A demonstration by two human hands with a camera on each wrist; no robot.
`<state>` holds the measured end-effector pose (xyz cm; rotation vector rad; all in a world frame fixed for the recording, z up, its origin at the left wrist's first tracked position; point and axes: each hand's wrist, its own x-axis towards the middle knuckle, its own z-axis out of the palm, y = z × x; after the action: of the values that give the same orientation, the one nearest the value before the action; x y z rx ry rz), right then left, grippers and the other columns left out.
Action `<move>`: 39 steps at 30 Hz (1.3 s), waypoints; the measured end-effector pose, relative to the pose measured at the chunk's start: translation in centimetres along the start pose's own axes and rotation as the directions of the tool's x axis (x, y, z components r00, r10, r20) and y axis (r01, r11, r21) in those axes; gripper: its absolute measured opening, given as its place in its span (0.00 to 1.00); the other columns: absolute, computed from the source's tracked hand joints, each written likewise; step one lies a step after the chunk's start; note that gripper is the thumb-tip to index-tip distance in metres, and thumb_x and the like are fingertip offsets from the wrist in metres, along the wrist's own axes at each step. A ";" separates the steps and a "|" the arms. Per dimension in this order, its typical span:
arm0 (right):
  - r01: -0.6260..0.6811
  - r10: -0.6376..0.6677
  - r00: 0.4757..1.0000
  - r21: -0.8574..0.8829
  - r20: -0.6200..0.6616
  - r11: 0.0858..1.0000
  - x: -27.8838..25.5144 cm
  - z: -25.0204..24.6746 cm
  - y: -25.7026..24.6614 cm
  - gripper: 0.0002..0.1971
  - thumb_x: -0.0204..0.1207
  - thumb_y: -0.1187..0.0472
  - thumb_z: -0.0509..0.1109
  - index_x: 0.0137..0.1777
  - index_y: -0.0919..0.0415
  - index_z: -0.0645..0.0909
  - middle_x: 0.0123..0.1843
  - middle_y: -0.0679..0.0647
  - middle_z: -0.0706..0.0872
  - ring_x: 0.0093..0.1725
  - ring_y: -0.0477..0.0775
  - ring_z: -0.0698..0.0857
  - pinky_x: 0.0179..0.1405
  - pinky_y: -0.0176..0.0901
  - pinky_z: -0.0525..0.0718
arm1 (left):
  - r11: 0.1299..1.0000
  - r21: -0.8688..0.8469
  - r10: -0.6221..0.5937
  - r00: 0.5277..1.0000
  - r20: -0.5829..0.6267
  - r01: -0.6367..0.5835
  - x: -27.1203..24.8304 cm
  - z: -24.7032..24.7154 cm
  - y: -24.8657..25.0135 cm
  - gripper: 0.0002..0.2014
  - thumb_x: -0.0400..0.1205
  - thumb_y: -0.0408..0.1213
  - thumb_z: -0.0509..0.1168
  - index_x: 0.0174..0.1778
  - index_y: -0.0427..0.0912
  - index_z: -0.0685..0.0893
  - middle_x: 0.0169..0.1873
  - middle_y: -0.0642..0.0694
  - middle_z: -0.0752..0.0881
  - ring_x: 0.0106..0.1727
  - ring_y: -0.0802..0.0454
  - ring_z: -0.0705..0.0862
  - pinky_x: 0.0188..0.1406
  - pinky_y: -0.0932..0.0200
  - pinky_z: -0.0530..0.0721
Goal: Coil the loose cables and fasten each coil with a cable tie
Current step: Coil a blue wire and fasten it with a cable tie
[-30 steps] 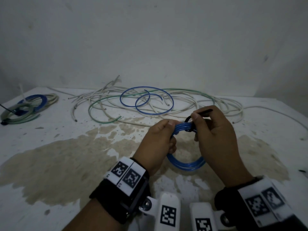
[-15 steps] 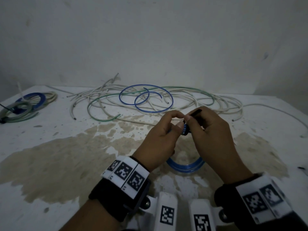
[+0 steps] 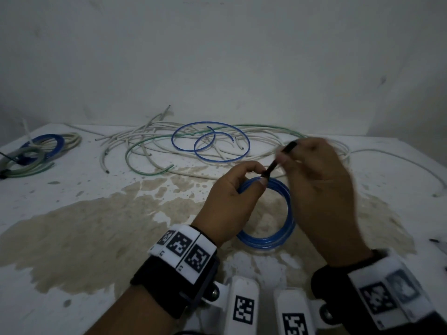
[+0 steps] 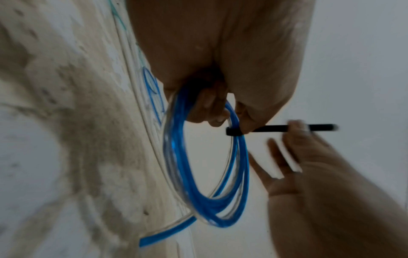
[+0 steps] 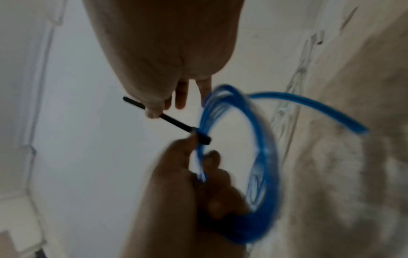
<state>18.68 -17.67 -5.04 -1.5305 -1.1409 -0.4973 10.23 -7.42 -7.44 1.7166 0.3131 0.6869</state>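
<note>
Left hand (image 3: 229, 201) grip pinches blue coil (image 3: 278, 238) at black cable tie (image 4: 234, 131); right hand (image 3: 319, 189), blurred, apparently pinches tie tail.

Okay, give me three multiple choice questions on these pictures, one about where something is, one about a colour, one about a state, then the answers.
1. Where do the finished coils lie?
A. far left of the table
B. in a box
C. on the floor

2. What colour is the coil being held?
A. red
B. blue
C. yellow

3. What is the right hand doing?
A. resting flat
B. holding scissors
C. pinching the black cable tie

Answers: A, they sit at the table's far left edge; B, its loops are blue; C, the fingertips grip the tie's tail while the left hand holds the coil.
</note>
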 end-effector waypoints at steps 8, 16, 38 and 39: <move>-0.209 0.182 0.972 0.194 0.150 0.958 0.3 -0.4 0.2 0.02 0.77 0.62 0.69 0.45 0.55 0.81 0.39 0.42 0.84 0.43 0.34 0.83 0.44 0.23 0.76 | 0.974 -0.155 -0.161 0.986 0.043 0.165 -0.3 0.1 0.6 0.03 0.86 0.35 0.59 0.51 0.46 0.77 0.28 0.46 0.69 0.19 0.56 0.64 0.19 0.62 0.68; -0.064 0.061 0.984 0.010 0.169 0.998 -0.2 0.2 1.6 0.06 0.73 0.65 0.69 0.42 0.53 0.85 0.39 0.37 0.83 0.44 0.32 0.82 0.45 0.20 0.74 | 0.984 -0.116 -0.131 0.991 0.024 0.133 -0.1 0.1 0.0 0.07 0.85 0.35 0.61 0.42 0.45 0.79 0.23 0.50 0.78 0.24 0.49 0.79 0.32 0.53 0.83; -0.298 0.313 0.931 -0.102 0.188 0.949 0.0 0.2 0.8 0.15 0.76 0.56 0.73 0.62 0.49 0.81 0.51 0.41 0.83 0.49 0.35 0.80 0.49 0.27 0.74 | 0.977 -0.201 -0.102 0.987 -0.121 0.077 0.1 -0.4 -0.3 0.04 0.86 0.35 0.60 0.49 0.45 0.80 0.21 0.54 0.73 0.16 0.57 0.65 0.17 0.64 0.65; -0.412 0.447 0.861 -0.182 0.244 0.893 -0.1 -0.2 1.2 0.22 0.74 0.51 0.74 0.67 0.51 0.79 0.55 0.43 0.83 0.51 0.37 0.80 0.49 0.30 0.73 | 0.966 -0.248 -0.116 0.981 -0.156 0.075 0.2 -0.6 -0.2 0.04 0.86 0.34 0.60 0.49 0.44 0.79 0.22 0.53 0.72 0.16 0.57 0.64 0.17 0.65 0.65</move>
<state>19.72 -17.78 -5.75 -1.9467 -0.9433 -0.0440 10.13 -6.78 -7.54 1.4058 0.4115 0.7690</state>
